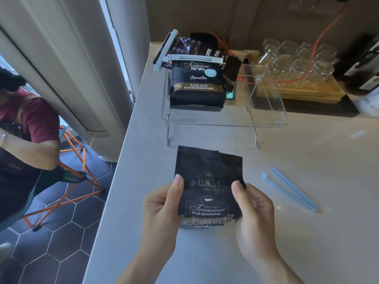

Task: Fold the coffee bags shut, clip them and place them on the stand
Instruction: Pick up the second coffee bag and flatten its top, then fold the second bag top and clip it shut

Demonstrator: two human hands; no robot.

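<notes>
A black coffee bag [207, 173] with its top unfolded is upright in front of me over the counter. My left hand [162, 206] grips its left side and my right hand [254, 210] grips its right side, thumbs on the front. An open light-blue clip [291, 191] lies on the counter to the right. On the clear acrylic stand [266, 111] behind, a clipped coffee bag [194, 87] stands at the left with a pale clip [194, 58] across its top. More clipped dark bags [184, 46] lean behind it.
Upturned glasses [295, 60] sit on a tray at the back right beside a dark machine [363, 64]. An orange cable [315, 44] runs along the wall. The counter's left edge drops to a tiled floor, where a person [22, 144] sits on an orange stool [71, 173].
</notes>
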